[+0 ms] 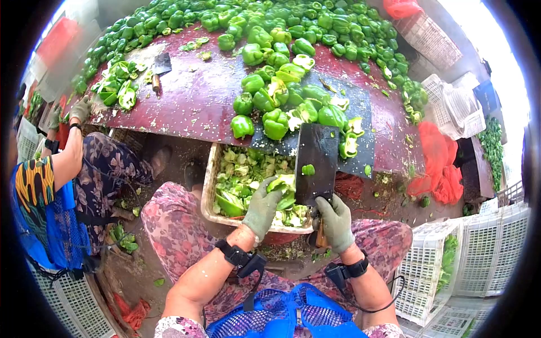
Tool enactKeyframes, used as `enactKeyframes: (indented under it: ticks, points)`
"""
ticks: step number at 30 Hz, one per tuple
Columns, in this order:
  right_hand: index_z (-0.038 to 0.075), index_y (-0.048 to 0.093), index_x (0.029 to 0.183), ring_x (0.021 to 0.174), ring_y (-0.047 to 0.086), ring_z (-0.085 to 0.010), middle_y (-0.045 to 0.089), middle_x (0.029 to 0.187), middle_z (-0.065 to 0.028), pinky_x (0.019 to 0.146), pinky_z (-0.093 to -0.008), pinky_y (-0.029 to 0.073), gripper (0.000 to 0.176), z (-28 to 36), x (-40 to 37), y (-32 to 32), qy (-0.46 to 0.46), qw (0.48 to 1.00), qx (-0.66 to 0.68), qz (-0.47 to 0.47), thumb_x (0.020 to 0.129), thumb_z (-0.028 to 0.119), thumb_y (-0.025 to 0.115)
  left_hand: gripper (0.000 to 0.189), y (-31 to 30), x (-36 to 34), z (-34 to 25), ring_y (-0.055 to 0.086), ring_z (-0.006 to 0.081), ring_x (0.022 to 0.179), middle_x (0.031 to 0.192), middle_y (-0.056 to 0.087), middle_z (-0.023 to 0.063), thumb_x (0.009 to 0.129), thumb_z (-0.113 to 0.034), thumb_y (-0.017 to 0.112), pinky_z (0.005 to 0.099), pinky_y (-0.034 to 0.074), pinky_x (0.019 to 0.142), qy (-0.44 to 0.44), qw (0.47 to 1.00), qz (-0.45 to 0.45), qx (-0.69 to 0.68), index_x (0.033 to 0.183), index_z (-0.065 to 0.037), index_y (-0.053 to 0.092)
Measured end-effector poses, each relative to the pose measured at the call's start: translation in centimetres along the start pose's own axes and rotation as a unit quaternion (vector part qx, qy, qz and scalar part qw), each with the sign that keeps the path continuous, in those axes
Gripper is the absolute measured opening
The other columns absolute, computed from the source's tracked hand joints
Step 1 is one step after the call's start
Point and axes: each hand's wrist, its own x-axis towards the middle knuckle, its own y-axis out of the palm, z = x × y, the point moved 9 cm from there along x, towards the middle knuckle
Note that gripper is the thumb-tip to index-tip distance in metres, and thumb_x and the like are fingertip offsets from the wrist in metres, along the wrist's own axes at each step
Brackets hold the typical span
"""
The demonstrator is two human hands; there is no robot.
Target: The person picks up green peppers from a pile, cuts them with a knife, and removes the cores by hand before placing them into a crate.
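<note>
My gloved left hand [262, 209] is closed on a cut piece of green bell pepper [283, 183], above a white crate [207, 194] of pepper scraps. My gloved right hand [334, 223] grips a cleaver [316, 160] low down near its wooden handle. Its broad dark blade stands upright beside the pepper piece, with a small green scrap stuck to it. Beyond the blade, whole and cut bell peppers [276, 124] lie on a dark board [358, 152] at the table edge.
A large heap of bell peppers [349, 25] covers the back of the red table [191, 73]. Another cleaver [162, 63] lies at left, near a seated co-worker [62, 186]. White crates [422, 270] stand at right, and red netting [439, 160] hangs beside the table.
</note>
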Motion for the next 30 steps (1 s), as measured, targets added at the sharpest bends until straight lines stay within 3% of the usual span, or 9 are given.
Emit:
enactKeyframes:
  ticks: [8,13,15,16,17,19,24,27,30]
  points:
    - [0.002,0.063,0.102,0.060,0.054,-0.0054,0.060,0.074,0.0003,0.052,-0.0221,0.044,0.022,-0.1,1.5,-0.3,-0.008,0.999,-0.045,0.021,0.093,0.021,0.058,0.049,-1.1,1.3,1.4,0.062,0.0151,0.095,0.112,0.062,0.0139,0.089,-0.007,0.050,0.0250,0.051,0.082,0.031,0.977,-0.005,0.211,0.136,0.006,0.040]
    - [-0.002,0.064,0.102,0.060,0.054,-0.0052,0.060,0.071,0.0003,0.053,-0.0226,0.045,0.026,1.3,2.5,-0.4,-0.050,0.980,-0.182,0.061,0.092,0.021,0.058,0.051,-0.9,0.8,0.3,0.056,0.0381,0.114,0.122,0.058,0.0272,0.085,-0.015,0.049,0.0402,0.044,0.098,0.027,0.935,-0.014,0.353,0.133,0.002,0.045]
    - [-0.001,0.064,0.105,0.058,0.053,-0.0056,0.059,0.072,0.0003,0.052,-0.0229,0.044,0.026,1.3,2.9,-0.5,-0.070,0.965,-0.239,0.085,0.092,0.021,0.058,0.051,-1.2,1.1,0.5,0.056,0.0385,0.115,0.122,0.057,0.0271,0.085,-0.014,0.049,0.0403,0.043,0.098,0.030,0.924,-0.016,0.382,0.133,0.001,0.045]
    - [0.000,0.064,0.105,0.057,0.053,-0.0057,0.059,0.072,0.0001,0.051,-0.0227,0.044,0.026,0.4,3.0,-0.8,-0.033,0.980,-0.177,0.083,0.092,0.022,0.058,0.050,-1.3,1.3,0.8,0.056,0.0388,0.115,0.122,0.057,0.0271,0.085,-0.014,0.049,0.0403,0.043,0.099,0.032,0.917,-0.016,0.396,0.133,0.001,0.046]
    - [0.000,0.064,0.106,0.057,0.053,-0.0057,0.059,0.073,0.0000,0.051,-0.0225,0.044,0.026,-0.5,3.0,-0.8,0.003,0.990,-0.114,0.080,0.092,0.022,0.059,0.053,-1.2,1.3,0.5,0.061,0.0246,0.098,0.110,0.063,0.0212,0.082,-0.014,0.052,0.0321,0.048,0.087,0.074,0.907,-0.023,0.413,0.130,0.008,0.045]
    - [0.003,0.063,0.103,0.055,0.052,-0.0062,0.060,0.074,-0.0008,0.050,-0.0219,0.043,0.025,-2.1,3.4,-1.0,0.031,0.997,-0.004,0.068,0.093,0.025,0.060,0.054,-1.3,1.7,1.5,0.061,0.0238,0.098,0.110,0.063,0.0207,0.083,-0.015,0.052,0.0318,0.049,0.087,0.066,0.915,-0.012,0.397,0.131,0.008,0.045]
    - [0.007,0.060,0.099,0.051,0.052,-0.0086,0.058,0.071,-0.0007,0.047,-0.0225,0.043,0.017,-5.5,3.1,-0.9,0.064,0.992,0.109,0.019,0.095,0.024,0.057,0.054,-1.5,2.0,2.8,0.062,0.0219,0.097,0.112,0.063,0.0186,0.085,-0.014,0.054,0.0304,0.049,0.085,0.068,0.926,-0.024,0.371,0.133,0.008,0.044]
    - [0.007,0.060,0.097,0.051,0.051,-0.0080,0.057,0.070,-0.0001,0.047,-0.0221,0.042,0.016,-6.4,3.1,-0.7,0.088,0.984,0.156,0.015,0.095,0.023,0.057,0.054,-1.3,1.5,3.1,0.054,0.0392,0.118,0.125,0.055,0.0291,0.086,-0.017,0.052,0.0400,0.043,0.100,-0.009,0.921,-0.018,0.388,0.136,0.002,0.043]
    - [0.006,0.062,0.103,0.050,0.049,-0.0058,0.058,0.073,0.0005,0.047,-0.0217,0.043,0.021,-6.4,3.9,-1.0,0.043,0.994,0.095,0.033,0.094,0.025,0.059,0.051,-0.9,1.4,2.2,0.063,0.0213,0.094,0.108,0.065,0.0180,0.087,-0.012,0.055,0.0312,0.050,0.083,0.023,0.889,-0.003,0.457,0.133,0.004,0.045]
